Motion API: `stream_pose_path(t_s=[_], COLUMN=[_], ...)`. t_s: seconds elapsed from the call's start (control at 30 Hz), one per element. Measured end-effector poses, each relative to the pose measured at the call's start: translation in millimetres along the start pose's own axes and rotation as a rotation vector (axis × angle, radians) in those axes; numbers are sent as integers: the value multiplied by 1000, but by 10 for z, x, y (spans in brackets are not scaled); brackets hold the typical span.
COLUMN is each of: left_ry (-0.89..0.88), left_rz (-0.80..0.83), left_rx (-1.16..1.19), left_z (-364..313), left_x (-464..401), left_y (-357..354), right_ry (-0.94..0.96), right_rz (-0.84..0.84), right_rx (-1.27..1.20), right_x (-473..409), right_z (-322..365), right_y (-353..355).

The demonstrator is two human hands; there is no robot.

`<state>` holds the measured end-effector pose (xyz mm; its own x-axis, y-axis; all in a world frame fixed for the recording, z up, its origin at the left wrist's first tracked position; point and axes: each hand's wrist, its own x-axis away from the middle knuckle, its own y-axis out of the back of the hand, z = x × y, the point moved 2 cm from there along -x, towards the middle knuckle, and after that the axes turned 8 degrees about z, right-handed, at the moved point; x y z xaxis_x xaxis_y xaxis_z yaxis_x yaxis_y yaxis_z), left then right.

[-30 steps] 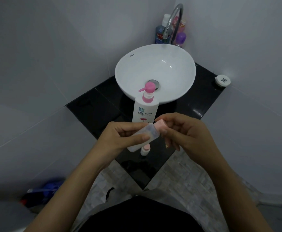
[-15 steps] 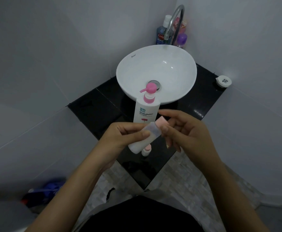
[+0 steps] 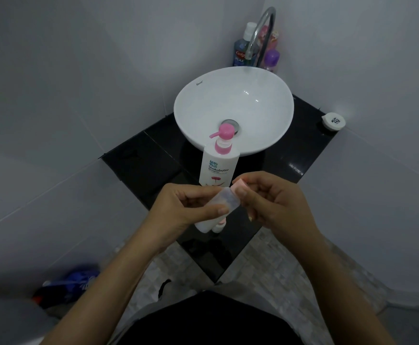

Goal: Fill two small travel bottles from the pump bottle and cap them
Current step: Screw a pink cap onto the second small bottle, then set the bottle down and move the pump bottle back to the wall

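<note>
My left hand (image 3: 182, 206) grips a small translucent travel bottle (image 3: 222, 200), tilted with its top toward the right. My right hand (image 3: 270, 199) pinches the bottle's pink cap (image 3: 239, 187) between thumb and fingers. Just below the held bottle, a second small travel bottle (image 3: 219, 226) with a pink cap stands on the black counter (image 3: 138, 155), mostly hidden. The white pump bottle (image 3: 218, 168) with a pink pump head stands upright behind my hands, in front of the basin.
A white bowl basin (image 3: 233, 95) sits on the counter under a chrome tap (image 3: 260, 28). Several toiletry bottles (image 3: 241, 53) stand in the back corner. A small white round container (image 3: 333, 120) lies at the counter's right end. Grey walls close in on both sides.
Both hands have stayed in front of the pump bottle. The held bottle and its cap have shifted slightly up, with my right fingers still on the cap.
</note>
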<state>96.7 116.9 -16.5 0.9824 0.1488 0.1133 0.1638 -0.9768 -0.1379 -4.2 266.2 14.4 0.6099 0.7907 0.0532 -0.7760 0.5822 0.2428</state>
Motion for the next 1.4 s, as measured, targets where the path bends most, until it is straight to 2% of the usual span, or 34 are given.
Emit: stream_pose_path(t_s=[0.13, 0.3, 0.47, 0.83, 1.4], left_ry=[12, 42, 150, 279, 308], left_rz=[21, 51, -43, -68, -46], left_rx=[-123, -385, -582, -542, -617], left_z=[39, 184, 567, 1355, 1580], left_x=[-37, -134, -222, -292, -414], left_y=[13, 123, 307, 434, 467], right_ry=[-9, 19, -32, -174, -243], right_rz=[11, 65, 16, -17, 21], right_rx=[119, 355, 446, 475, 497], right_x=[-35, -95, -126, -20, -14], right_z=[-75, -141, -207, -397, -458], right_y=[-25, -88, -42, 102, 100])
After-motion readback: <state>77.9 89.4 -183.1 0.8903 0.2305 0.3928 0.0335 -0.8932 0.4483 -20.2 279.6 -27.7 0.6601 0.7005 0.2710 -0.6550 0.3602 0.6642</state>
